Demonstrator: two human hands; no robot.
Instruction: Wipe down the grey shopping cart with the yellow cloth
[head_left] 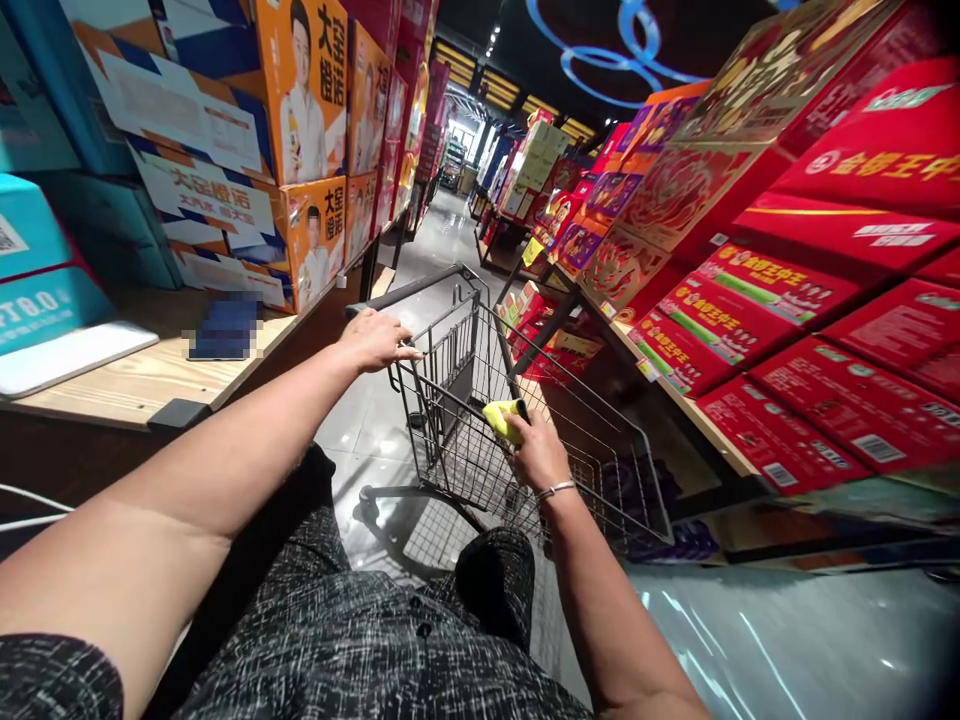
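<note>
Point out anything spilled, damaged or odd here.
No spill or damage stands out around the shopping cart. The oddity is a dark blue object on the wooden shelf: blocky pixels cover it, so what it is cannot be told.

The cart point(456, 400) is open above, but its wire sides point(600, 440) block passage.

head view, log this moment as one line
left hand: on grey metal-wire shopping cart | right hand: holding crumpled yellow-green cloth
</note>
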